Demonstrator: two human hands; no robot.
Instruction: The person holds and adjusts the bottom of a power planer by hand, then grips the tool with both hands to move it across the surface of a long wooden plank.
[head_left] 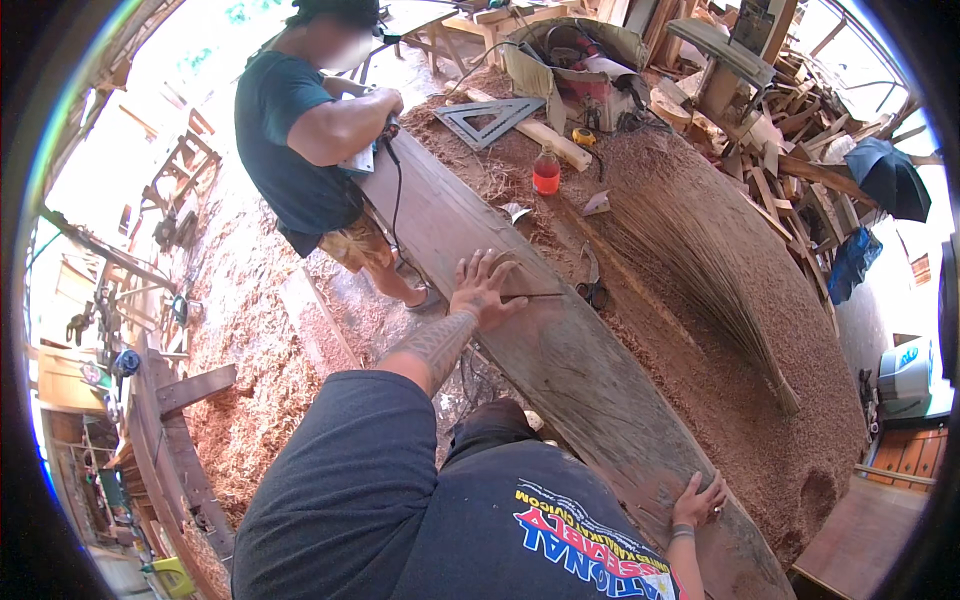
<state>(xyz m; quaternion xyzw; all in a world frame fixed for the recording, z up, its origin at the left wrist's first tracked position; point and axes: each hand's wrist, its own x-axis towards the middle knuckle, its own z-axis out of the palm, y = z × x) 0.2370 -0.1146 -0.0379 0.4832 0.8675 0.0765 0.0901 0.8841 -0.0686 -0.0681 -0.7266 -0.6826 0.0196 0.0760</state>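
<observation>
Where the head view looks down, both of the person's hands press on one long plank.

Plank: the long wooden plank (560, 350) runs slantwise from upper left to lower right across a sawdust-covered table (760, 400).
Left hand: the left hand (483, 290) lies flat on the plank with fingers spread, gripping nothing, beside a thin dark pencil-like stick (535, 295) that lies at its fingertips.
Right hand: the right hand (697, 502) rests open on the plank's near end, well apart from the left, palm down and holding nothing.
Co-worker: a second person (310, 140) at the far end holds a corded power tool (365, 155) against the plank.
Progress: judging by the thick sawdust all around, much cutting or planing seems done; the tool sits at the far end, so most of the plank's length appears left to work.
Containers: a small clear bottle (546, 170) stands on the table, about half full of red liquid; an open bag (575, 50) behind it holds tools, too cluttered to name.
Other things: a metal triangle square (490, 118) and a straw broom (700, 270) lie on the sawdust.
</observation>
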